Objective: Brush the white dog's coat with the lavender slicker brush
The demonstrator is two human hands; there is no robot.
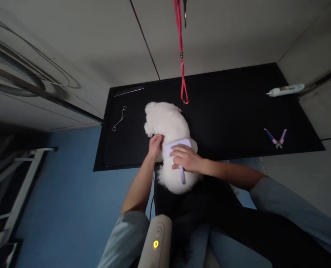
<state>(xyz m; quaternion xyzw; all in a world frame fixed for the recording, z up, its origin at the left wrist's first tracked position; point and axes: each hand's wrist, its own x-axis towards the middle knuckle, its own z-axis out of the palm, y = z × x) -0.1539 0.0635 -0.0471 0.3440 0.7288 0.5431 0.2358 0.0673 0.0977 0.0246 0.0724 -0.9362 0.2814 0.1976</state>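
Head view shows us one small white dog [169, 128] lying on the black counter [232, 108], its rear end hanging toward us at the near edge. Our left hand [155, 144] rests against the dog's side, fingers curled lightly into the coat; it steadies rather than grips. Our right hand [186, 158] is closed around a lilac brush [176, 148], whose flat head lies on the dog's back while the handle points down toward us.

We judge the dog light and very soft, with a deep fluffy coat that gives under the fingers, so the body beneath is smaller than it looks. It is alive and fragile: it may shift, so a flat, gentle hold on the flank or under the belly suits it better than a pinch of fur. The brush looks stiff and light, best held by its handle, as it is now.

Counting what lies about: one dog, one brush, one pair of metal forceps [119, 118] to the left, one long comb [129, 91] at the far left edge, one pair of purple-handled clippers [276, 138] to the right, one white tube [285, 89] at the far right corner. One red loop [183, 70] hangs from above, just beyond the dog, not touching it. A pale device with a lit yellow lamp [157, 242] sits near our lap.
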